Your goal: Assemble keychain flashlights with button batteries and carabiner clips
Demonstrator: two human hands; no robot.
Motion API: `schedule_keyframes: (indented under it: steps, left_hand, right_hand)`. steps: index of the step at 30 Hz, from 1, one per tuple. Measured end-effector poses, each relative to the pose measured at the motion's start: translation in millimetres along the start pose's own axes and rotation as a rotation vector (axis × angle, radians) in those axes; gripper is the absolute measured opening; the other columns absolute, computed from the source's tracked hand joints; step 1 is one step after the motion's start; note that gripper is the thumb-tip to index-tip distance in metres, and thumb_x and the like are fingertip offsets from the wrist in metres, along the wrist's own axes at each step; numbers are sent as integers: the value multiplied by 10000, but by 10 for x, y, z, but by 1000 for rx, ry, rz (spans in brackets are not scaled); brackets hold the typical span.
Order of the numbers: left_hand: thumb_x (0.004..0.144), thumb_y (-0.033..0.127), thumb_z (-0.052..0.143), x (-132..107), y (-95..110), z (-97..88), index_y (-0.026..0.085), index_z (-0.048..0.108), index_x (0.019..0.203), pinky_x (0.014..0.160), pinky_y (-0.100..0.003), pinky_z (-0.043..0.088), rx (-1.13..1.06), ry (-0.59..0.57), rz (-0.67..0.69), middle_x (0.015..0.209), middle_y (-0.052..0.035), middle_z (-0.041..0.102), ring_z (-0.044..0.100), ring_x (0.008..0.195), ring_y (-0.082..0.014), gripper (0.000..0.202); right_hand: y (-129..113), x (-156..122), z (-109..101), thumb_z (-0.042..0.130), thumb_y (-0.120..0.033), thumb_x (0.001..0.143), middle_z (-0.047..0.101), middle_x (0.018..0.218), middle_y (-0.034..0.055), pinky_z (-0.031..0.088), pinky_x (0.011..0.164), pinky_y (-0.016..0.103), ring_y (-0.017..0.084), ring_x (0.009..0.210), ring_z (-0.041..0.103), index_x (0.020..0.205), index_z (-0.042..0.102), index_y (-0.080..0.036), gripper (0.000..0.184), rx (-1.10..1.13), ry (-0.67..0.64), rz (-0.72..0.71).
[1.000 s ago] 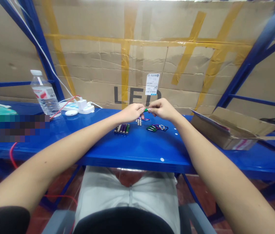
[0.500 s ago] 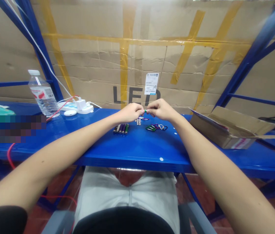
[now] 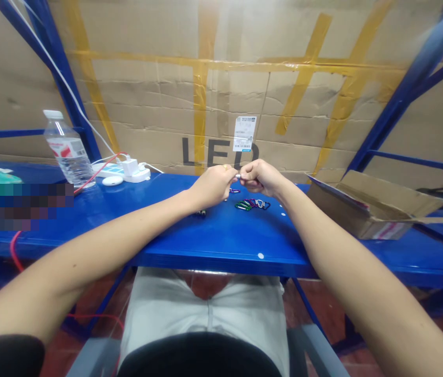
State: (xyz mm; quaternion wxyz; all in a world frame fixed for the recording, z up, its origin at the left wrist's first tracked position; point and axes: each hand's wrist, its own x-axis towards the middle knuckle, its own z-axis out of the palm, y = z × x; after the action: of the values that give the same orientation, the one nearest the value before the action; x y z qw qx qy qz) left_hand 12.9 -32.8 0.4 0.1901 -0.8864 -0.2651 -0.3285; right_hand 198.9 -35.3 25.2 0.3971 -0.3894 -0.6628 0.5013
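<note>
My left hand [image 3: 217, 183] and my right hand [image 3: 259, 177] meet above the table, both closed in a pinch. Between their fingertips shows a small silver piece [image 3: 238, 176]; most of it is covered by the fingers. Just below my right hand lies a row of carabiners [image 3: 252, 204] in green, purple, silver and black. A separate purple carabiner [image 3: 234, 191] rests behind them, partly hidden. Under my left wrist only the ends of some slim metal tubes [image 3: 201, 213] peek out.
On the left stand a water bottle [image 3: 69, 152] and a white power strip [image 3: 137, 175] with cables, beside a round white case [image 3: 112, 181]. An open cardboard box [image 3: 378, 212] sits at the right. A large taped carton [image 3: 158, 104] rises behind the blue table [image 3: 221, 238].
My left hand has turned and come lower, now covering most of the tubes and the small silver discs. Silver shows between my fingertips where green showed before.
</note>
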Motion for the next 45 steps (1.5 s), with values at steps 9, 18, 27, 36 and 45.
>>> schedule_keyframes:
  steps: [9,18,27,36,45]
  left_hand:
    - [951,155,397,29,38,14,122,662,849,779,-354,475,-81,26,-83,838,-117,659,602,809,-213,286]
    - [920,120,493,17,-4,58,135,659,964,815,-348,482,-200,82,-91,940,-100,684,621,890,-206,173]
    - [941,99,450,23,-65,81,132,590,951,865,-375,478,-87,169,86,950,-125,642,586,960,-225,143]
    - [948,155,410,-2,-25,38,149,516,900,812,-360,471,27,110,87,913,-133,619,581,904,-236,116]
    - [924,104,381,7,-7,40,131,526,949,735,-348,443,42,-39,-12,875,-131,641,599,841,-244,149]
  right_hand:
    - [-35,-14,-30,607,-84,535,455,394,-1,123,348,216,53,339,268,509,581,-134,62,-77,47,-68]
    - [-16,-5,6,529,-58,474,391,365,-16,109,353,205,49,333,231,498,555,-137,87,-11,46,21]
    - [-40,12,-8,532,-110,696,305,381,-49,88,335,179,46,373,122,580,520,-143,121,197,-44,187]
    - [-43,-4,-17,546,-66,566,363,387,-27,128,345,190,50,359,192,583,514,-146,88,66,-33,111]
    - [-18,3,18,521,-62,508,366,372,-24,117,357,204,51,353,190,560,527,-143,96,17,28,121]
